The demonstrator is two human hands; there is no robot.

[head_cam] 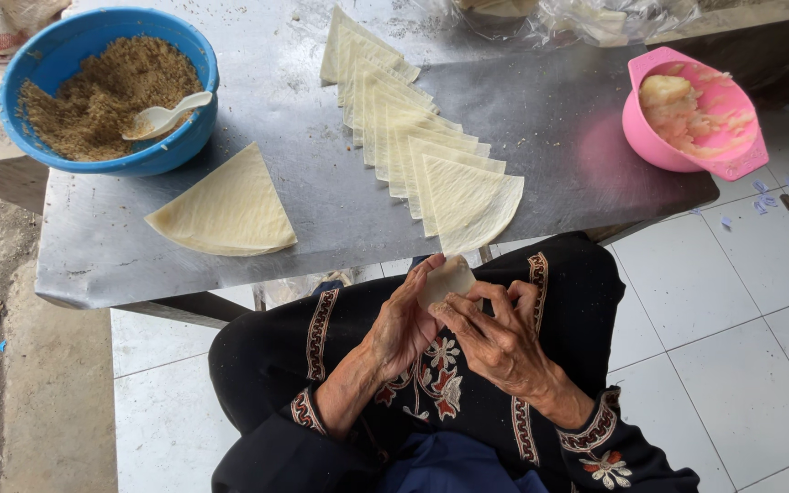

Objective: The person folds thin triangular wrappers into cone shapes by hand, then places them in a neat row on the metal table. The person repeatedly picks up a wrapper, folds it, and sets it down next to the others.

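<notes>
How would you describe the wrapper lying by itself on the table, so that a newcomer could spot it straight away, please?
Start at the grey metal table and find the blue bowl of brown crumbly filling at its far left corner. Just below that bowl, near the table's front edge, lies a pale yellow fan-shaped wrapper. Unlike the overlapping row of wrappers in the middle, it lies alone, touching none of them.

Your left hand and right hand are hiding most of the folded wrapper. The frame's top edge is cutting off the clear plastic bag.
</notes>
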